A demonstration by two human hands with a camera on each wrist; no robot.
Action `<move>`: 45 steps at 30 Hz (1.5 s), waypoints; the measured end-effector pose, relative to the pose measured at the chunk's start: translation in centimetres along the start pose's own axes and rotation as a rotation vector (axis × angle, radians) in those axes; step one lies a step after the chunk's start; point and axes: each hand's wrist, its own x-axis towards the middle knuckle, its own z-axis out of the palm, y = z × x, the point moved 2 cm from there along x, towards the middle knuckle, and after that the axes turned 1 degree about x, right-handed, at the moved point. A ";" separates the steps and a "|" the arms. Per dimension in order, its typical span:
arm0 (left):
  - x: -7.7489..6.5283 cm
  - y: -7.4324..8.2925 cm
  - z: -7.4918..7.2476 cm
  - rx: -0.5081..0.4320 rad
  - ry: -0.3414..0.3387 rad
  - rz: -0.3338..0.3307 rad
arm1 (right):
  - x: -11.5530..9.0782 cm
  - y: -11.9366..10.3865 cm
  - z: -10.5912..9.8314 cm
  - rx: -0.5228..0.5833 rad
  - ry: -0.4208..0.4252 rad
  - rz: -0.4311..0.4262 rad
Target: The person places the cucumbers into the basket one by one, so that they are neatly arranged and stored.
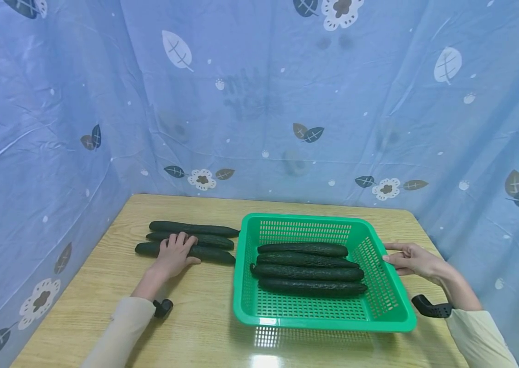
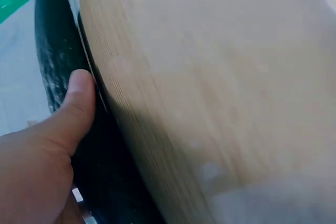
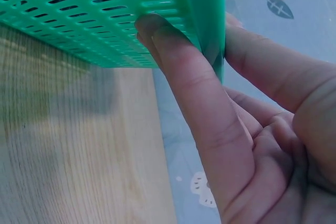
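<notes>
Room on near-L tbl [image 1: 204, 317]; basket [image 1: 324, 324] (wide) blocks way R.

We'd tag this as a small curtained-off booth, likely a recording setup — what building it's in, we can't tell. Blue leaf-and-flower fabric [image 1: 250, 148] hangs behind the bench [image 1: 204, 317] and down both sides, loosely creased like a curtain. The bench has a pale wood-grain top. Black wrist cameras [image 1: 434, 309] back up the recording call. The green basket [image 1: 333, 324] and cucumbers [image 1: 310, 287] look kitchen-ish — we wouldn't label it a kitchen on those.
</notes>
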 end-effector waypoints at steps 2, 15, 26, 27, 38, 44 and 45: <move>-0.3 0.0 -0.1 -0.001 0.003 0.014 | 0.0 0.0 0.0 0.000 0.002 0.000; -1.1 0.0 -1.0 -0.129 -0.118 0.005 | 0.2 -0.2 -0.1 -0.007 -0.011 -0.006; -1.4 -0.8 -3.6 -0.266 -0.174 -0.026 | 0.1 -0.4 0.0 0.003 -0.034 -0.015; -1.4 -0.8 -3.8 -0.264 -0.174 -0.028 | 0.1 -0.4 0.0 0.002 -0.033 -0.013; -0.5 0.5 -7.1 -0.233 -0.212 -0.018 | 0.0 -0.8 0.0 0.004 -0.034 -0.017; -0.1 1.9 -8.7 -0.236 -0.225 0.000 | -0.1 -0.4 0.0 -0.009 -0.021 -0.003; 0.0 2.3 -8.9 -0.231 -0.225 0.011 | -0.2 -0.3 0.0 -0.012 -0.019 -0.003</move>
